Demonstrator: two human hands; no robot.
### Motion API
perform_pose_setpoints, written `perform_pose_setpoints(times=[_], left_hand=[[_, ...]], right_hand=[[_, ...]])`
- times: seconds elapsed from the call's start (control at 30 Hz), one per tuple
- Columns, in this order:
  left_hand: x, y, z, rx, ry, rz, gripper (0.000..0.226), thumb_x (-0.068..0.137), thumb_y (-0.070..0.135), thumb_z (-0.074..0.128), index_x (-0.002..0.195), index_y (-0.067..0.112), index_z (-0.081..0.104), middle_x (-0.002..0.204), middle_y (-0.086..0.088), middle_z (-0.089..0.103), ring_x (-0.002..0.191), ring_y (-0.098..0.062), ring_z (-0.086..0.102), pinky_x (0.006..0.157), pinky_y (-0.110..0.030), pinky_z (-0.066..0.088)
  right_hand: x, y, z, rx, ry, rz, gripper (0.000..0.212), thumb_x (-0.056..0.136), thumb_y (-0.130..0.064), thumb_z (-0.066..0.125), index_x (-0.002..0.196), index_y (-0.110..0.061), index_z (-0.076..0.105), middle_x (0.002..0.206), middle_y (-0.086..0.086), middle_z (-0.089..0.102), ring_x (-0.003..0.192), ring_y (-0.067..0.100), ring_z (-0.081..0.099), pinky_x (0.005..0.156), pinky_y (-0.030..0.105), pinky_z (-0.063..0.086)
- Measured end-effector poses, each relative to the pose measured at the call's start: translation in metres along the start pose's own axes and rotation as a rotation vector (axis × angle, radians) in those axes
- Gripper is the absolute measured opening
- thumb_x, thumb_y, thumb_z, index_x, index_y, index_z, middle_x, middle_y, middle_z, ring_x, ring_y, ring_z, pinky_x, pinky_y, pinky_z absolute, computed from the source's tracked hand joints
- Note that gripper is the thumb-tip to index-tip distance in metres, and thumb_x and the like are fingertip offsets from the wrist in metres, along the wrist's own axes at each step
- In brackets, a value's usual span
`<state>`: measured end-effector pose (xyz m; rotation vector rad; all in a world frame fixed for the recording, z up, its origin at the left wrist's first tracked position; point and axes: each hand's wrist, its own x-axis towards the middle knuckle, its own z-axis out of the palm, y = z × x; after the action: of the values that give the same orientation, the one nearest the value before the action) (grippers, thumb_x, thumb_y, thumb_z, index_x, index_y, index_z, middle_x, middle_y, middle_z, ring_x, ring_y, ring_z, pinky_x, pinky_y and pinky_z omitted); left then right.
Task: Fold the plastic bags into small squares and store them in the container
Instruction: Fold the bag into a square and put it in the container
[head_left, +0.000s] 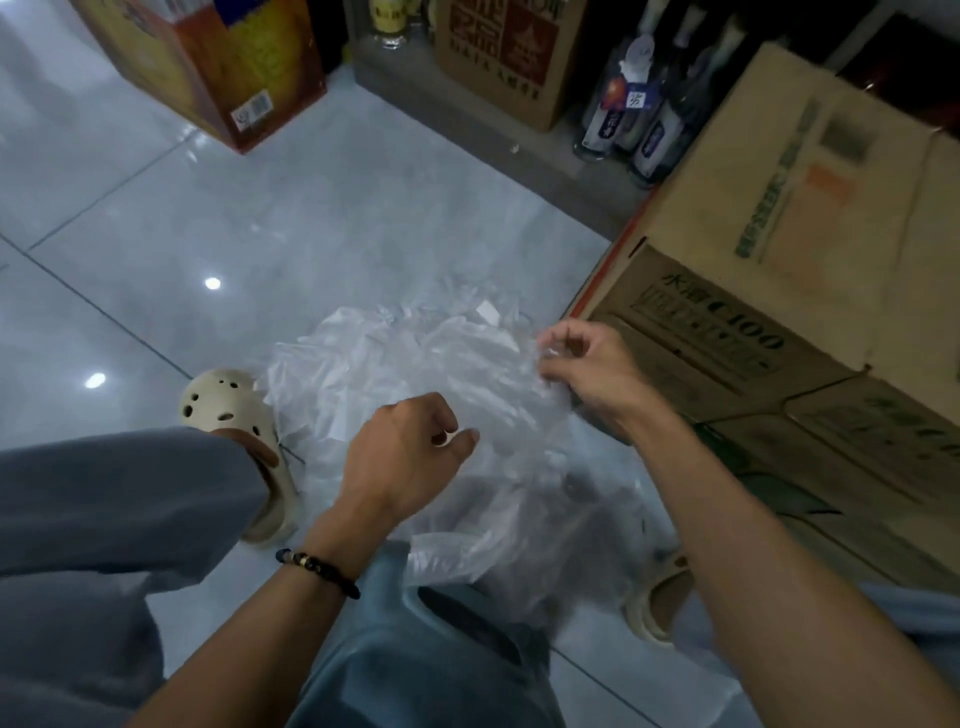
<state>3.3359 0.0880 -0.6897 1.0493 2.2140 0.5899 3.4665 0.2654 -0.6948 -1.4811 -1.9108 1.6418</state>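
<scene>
A crumpled clear plastic bag (415, 374) hangs over the grey tiled floor in front of me, with more clear plastic (498, 535) trailing down toward my knees. My right hand (587, 369) pinches the bag's right edge between thumb and fingertips. My left hand (405, 452), with a beaded bracelet on its wrist, has its fingers curled at the bag's near edge; whether it holds the film is hard to tell. A pale blue-grey plastic container (415, 649) with a dark opening sits low between my arms, partly covered by the plastic.
A stack of brown cardboard boxes (779, 291) stands close on the right. At the back are an orange carton (228, 67), another cardboard box (509, 52) and several bottles (639, 109) on a low step. My feet wear cream clogs (234, 410).
</scene>
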Motion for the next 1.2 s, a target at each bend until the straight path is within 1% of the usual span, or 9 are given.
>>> perform_pose_setpoints(times=[0.2,0.3,0.4,0.53,0.67,0.8,0.9,1.07,1.2], left_hand=[[0.01,0.049,-0.026,-0.078,0.098,0.08,0.024,0.084,0.051,0.065,0.077,0.03,0.058,0.078,0.013,0.063,0.08,-0.01,0.061,0.072,-0.033,0.052],[0.011,0.077,-0.035,-0.133,0.205,0.15,0.028,0.083,0.052,0.065,0.073,0.028,0.056,0.076,0.011,0.062,0.078,-0.012,0.06,0.071,-0.035,0.051],[0.018,0.109,-0.043,-0.317,0.332,0.247,0.023,0.089,0.044,0.063,0.093,0.022,0.055,0.098,0.004,0.059,0.092,-0.014,0.056,0.076,-0.032,0.045],[0.024,0.156,-0.056,-0.545,-0.061,0.316,0.04,0.096,0.027,0.06,0.133,0.027,0.047,0.126,0.012,0.046,0.116,-0.002,0.043,0.095,-0.022,0.036],[0.023,0.178,-0.056,-0.796,-0.273,0.3,0.005,0.087,0.012,0.071,0.09,0.009,0.068,0.095,0.002,0.072,0.094,-0.013,0.066,0.081,-0.02,0.048],[0.023,0.188,-0.056,-0.897,-0.211,0.323,0.017,0.083,0.005,0.073,0.073,0.006,0.059,0.05,0.008,0.054,0.059,-0.011,0.058,0.066,-0.024,0.05],[0.024,0.196,-0.056,-0.858,-0.134,0.318,0.012,0.087,0.003,0.07,0.079,0.005,0.06,0.053,0.003,0.055,0.053,-0.006,0.058,0.06,-0.02,0.051],[0.026,0.22,-0.052,-0.756,-0.302,0.29,0.039,0.087,0.038,0.07,0.117,0.016,0.063,0.101,0.001,0.068,0.089,-0.008,0.068,0.075,-0.024,0.054],[0.024,0.234,-0.044,-0.628,-0.276,0.373,0.004,0.084,0.009,0.075,0.081,0.008,0.072,0.073,-0.002,0.069,0.067,-0.013,0.065,0.058,-0.017,0.049]], right_hand=[[-0.036,-0.06,-0.052,-0.063,0.055,-0.157,0.027,0.083,0.005,0.071,0.094,-0.02,0.074,0.099,-0.022,0.063,0.092,-0.006,0.058,0.07,0.007,0.049],[-0.056,-0.079,-0.082,-0.086,0.065,-0.231,0.039,0.083,0.006,0.071,0.103,-0.026,0.07,0.118,-0.012,0.065,0.102,0.009,0.062,0.091,0.024,0.054],[-0.078,-0.096,-0.112,-0.087,0.055,-0.258,0.041,0.081,0.005,0.073,0.1,-0.031,0.071,0.12,-0.013,0.065,0.104,0.023,0.064,0.094,0.04,0.055],[-0.104,-0.112,-0.141,0.003,0.024,-0.293,0.04,0.079,0.013,0.07,0.094,-0.024,0.072,0.116,-0.008,0.067,0.104,0.017,0.065,0.087,0.031,0.056],[-0.12,-0.112,-0.166,0.189,0.094,-0.3,0.025,0.079,0.005,0.072,0.09,-0.017,0.075,0.111,0.005,0.072,0.102,0.023,0.066,0.092,0.04,0.055],[-0.128,-0.107,-0.186,0.316,0.26,-0.258,0.004,0.081,-0.012,0.074,0.084,-0.014,0.076,0.094,0.012,0.074,0.086,0.025,0.067,0.076,0.035,0.056],[-0.127,-0.103,-0.199,0.325,0.44,-0.281,0.018,0.082,0.002,0.072,0.081,-0.016,0.073,0.079,0.003,0.073,0.078,0.02,0.067,0.07,0.031,0.056],[-0.13,-0.103,-0.205,0.329,0.392,-0.277,0.024,0.082,0.008,0.07,0.089,-0.015,0.068,0.076,-0.001,0.073,0.075,0.018,0.068,0.066,0.036,0.056],[-0.129,-0.107,-0.212,0.302,0.45,-0.31,0.033,0.084,0.01,0.068,0.102,-0.017,0.064,0.081,0.003,0.074,0.078,0.019,0.069,0.072,0.036,0.058]])
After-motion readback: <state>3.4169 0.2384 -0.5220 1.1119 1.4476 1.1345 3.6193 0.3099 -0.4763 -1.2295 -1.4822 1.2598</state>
